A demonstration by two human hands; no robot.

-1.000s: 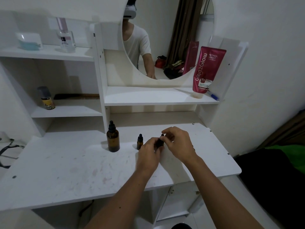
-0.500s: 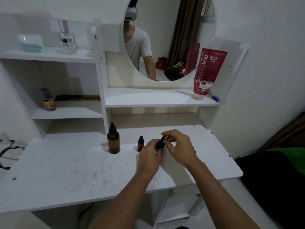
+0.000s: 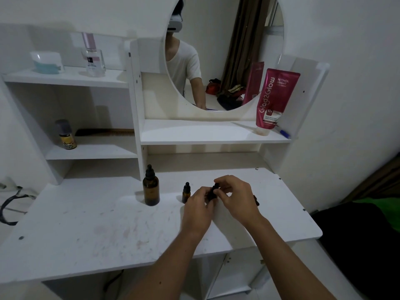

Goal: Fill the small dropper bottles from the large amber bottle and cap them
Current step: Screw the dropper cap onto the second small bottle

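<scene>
Small dropper bottle (image 3: 213,192) at desk centre, gripped by left hand (image 3: 198,207) while right hand (image 3: 237,197) pinches its cap, apparently mid-capping; second small bottle (image 3: 186,193) capped at nine o'clock, large amber bottle (image 3: 151,188) capped beyond, fill levels unreadable.

One head-worn camera looks forward and down from close above the white vanity desk (image 3: 86,230), facing its round mirror (image 3: 227,50).

Large bottle (image 3: 151,188) left of small bottle (image 3: 186,192)
</scene>
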